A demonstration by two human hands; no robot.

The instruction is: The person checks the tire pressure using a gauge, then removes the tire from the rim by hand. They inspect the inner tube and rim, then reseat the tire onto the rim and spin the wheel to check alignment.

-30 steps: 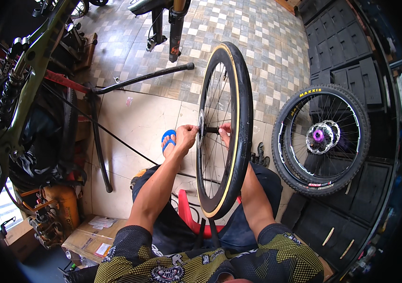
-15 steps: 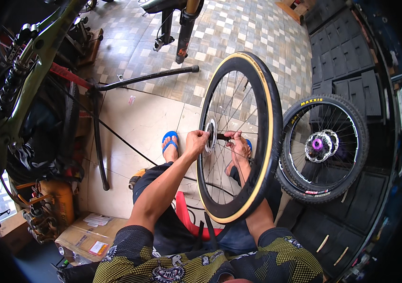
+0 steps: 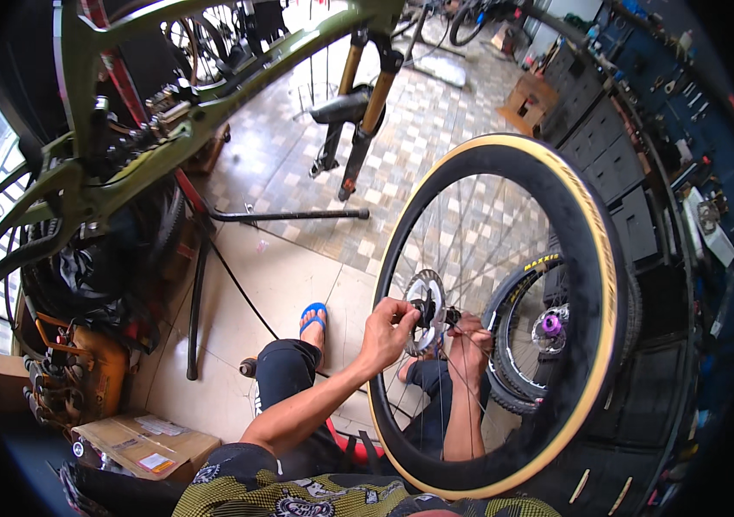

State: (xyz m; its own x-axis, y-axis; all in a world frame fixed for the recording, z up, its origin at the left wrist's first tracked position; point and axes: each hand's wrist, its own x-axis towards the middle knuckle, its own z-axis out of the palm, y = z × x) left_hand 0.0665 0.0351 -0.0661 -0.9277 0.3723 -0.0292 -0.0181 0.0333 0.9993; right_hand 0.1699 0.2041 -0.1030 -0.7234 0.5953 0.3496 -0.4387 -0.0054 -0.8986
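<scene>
A bicycle wheel [image 3: 556, 185] with a deep black rim and a tan-walled tire stands upright and tilted in front of me. On the hub's left side sits a silver disc rotor [image 3: 423, 283]. My left hand [image 3: 390, 333] pinches the end of the hub axle beside the rotor, fingertips closed together. Behind the spokes, my right hand [image 3: 468, 345] is at the other end of the black hub [image 3: 450, 317], fingers curled against it. Spokes partly cover the right hand, and its exact hold is hard to make out.
A green bike frame [image 3: 212, 112] with a fork [image 3: 358, 112] hangs at upper left over black stand legs [image 3: 289, 215]. Another wheel [image 3: 505, 388] leans on dark drawers [image 3: 634, 224] at right. A cardboard box [image 3: 147, 444] and an orange compressor [image 3: 99, 379] stand lower left.
The view has tilted upward, bringing more of the bike frame into sight. The wheel looks larger and closer, shifted right and turned more face-on. Both hands stay at the hub.
</scene>
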